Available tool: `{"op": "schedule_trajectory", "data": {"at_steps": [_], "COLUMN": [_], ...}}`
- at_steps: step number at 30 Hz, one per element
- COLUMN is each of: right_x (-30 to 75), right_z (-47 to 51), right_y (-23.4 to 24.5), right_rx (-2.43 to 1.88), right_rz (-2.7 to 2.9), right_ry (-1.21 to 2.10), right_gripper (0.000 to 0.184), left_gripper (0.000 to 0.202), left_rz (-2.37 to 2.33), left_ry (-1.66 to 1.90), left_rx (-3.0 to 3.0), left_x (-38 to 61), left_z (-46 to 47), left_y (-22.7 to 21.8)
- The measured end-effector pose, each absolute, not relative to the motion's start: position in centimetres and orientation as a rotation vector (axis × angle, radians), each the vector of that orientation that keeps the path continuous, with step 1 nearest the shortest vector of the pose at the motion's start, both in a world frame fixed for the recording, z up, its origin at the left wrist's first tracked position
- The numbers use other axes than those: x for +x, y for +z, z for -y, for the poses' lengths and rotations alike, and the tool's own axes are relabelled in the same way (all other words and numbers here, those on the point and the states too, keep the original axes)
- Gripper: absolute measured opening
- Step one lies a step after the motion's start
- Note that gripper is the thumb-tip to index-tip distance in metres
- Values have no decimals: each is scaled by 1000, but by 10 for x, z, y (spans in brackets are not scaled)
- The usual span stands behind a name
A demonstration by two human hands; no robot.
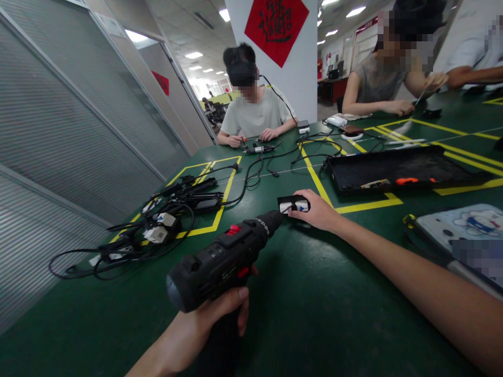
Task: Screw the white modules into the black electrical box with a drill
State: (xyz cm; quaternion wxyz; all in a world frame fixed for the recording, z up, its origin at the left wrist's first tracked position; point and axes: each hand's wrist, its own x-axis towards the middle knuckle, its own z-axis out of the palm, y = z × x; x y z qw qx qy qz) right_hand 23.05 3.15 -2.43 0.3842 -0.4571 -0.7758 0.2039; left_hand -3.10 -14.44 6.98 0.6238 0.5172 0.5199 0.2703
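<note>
A black cordless drill (220,262) with red switches is gripped at its handle by my left hand (220,311), the fingers wrapped round it. Its chuck points away from me and to the right. The thin bit at its front meets, or overlaps in view, a small black open-sided case (281,203) with a white part (290,206) and a blue spot inside. My right hand (320,212) pinches this case from the right, just above the green table (306,293). Whether the bit touches the white part, I cannot tell.
Tangled black cables and adapters (188,204) lie to the left. A long black tray (393,162) holds an orange item at the right, near a tablet-like device (463,230). Across the table a person (255,110) handles small tools; another person (385,78) works at far right.
</note>
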Motion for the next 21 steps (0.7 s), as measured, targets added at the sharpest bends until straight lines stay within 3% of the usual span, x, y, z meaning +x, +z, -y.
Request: {"op": "schedule_trajectory", "data": {"at_steps": [8, 13, 19, 21], "right_x": [231, 231, 231, 232], "right_z": [-32, -35, -35, -35], "right_y": [-24, -25, -25, -25], "right_rx": [-1168, -1163, -1157, -1156], "right_rz": [1971, 1953, 1956, 1958], "right_ry": [523, 514, 518, 518], "right_gripper": [50, 48, 48, 49], "left_gripper": [29, 39, 24, 29], "left_rz": [-1294, -1375, -1302, -1282], "left_ry": [502, 404, 547, 567], "left_rx": [1314, 1423, 1336, 1294], "left_x": [-26, -22, -21, -23], "left_z": [143, 144, 145, 144], "left_y": [76, 76, 72, 72]}}
